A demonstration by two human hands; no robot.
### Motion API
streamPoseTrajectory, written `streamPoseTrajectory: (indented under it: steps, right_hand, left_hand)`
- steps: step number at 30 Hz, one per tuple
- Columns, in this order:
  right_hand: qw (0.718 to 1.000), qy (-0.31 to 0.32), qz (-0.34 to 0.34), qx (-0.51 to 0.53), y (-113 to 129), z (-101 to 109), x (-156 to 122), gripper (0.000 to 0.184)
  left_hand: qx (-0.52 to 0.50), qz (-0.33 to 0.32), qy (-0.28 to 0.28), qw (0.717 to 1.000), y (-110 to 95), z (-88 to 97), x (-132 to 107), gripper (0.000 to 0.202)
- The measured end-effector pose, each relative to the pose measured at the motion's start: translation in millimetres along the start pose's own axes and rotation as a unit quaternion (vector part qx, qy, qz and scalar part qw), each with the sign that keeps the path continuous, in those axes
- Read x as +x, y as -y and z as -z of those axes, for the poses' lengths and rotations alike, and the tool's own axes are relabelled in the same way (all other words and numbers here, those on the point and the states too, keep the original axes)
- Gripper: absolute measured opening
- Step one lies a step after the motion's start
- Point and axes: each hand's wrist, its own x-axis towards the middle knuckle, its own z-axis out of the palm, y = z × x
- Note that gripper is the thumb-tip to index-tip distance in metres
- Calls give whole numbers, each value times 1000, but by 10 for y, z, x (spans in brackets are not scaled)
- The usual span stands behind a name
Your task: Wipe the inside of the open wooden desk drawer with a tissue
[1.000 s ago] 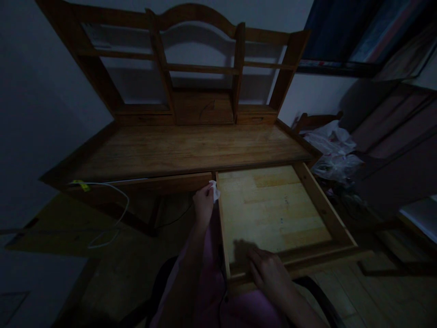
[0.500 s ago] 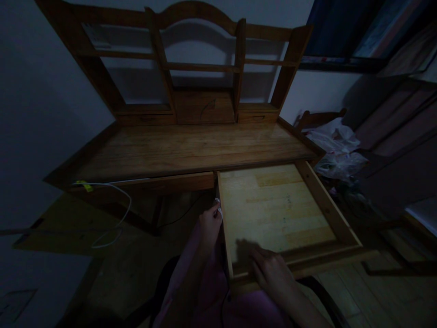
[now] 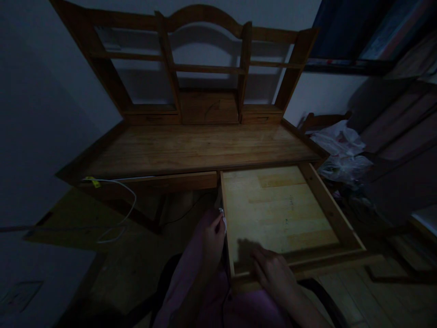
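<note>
A wooden drawer (image 3: 262,205) is pulled out from the desk, with its pale bottom showing bare. My left hand (image 3: 214,232) is beside the drawer's left outer wall, its fingers pinched on a small crumpled white cloth (image 3: 221,212). The cloth lies against that wall; it is too small and dark to tell if it is cloth or tissue. Over the drawer's front board (image 3: 327,263) hangs my right hand (image 3: 273,269), with the thumb toward me and the fingertips inside the near left corner. Its shadow falls on the drawer bottom.
The desk top (image 3: 191,146) carries a wooden shelf unit (image 3: 208,69) at the back. On the left, a white cable (image 3: 131,196) with a yellow tag (image 3: 93,181) hangs from the desk edge. Plastic bags (image 3: 341,141) sit at the right by a chair. A pink garment covers my lap.
My left hand has slid a little toward me along the drawer's outer wall with the white cloth. My right hand keeps its place on the front board. The view has shifted slightly.
</note>
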Motion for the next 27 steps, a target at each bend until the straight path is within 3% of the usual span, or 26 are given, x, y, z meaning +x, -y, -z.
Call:
streamPoseTrajectory:
  steps: [8,20,27]
  right_hand:
    - [1000,15,-10,-10,21,27,4,27]
    - [1000,13,-4,2,30,34,7,28]
    - [1000,24,-8,5,21,34,4,27]
  left_hand:
    - [26,-22,18,999,-39,16,-22,54]
    - [114,21,44,992,-101,26,-46,42]
    - [115,8,90,989,-127,178,-82,38]
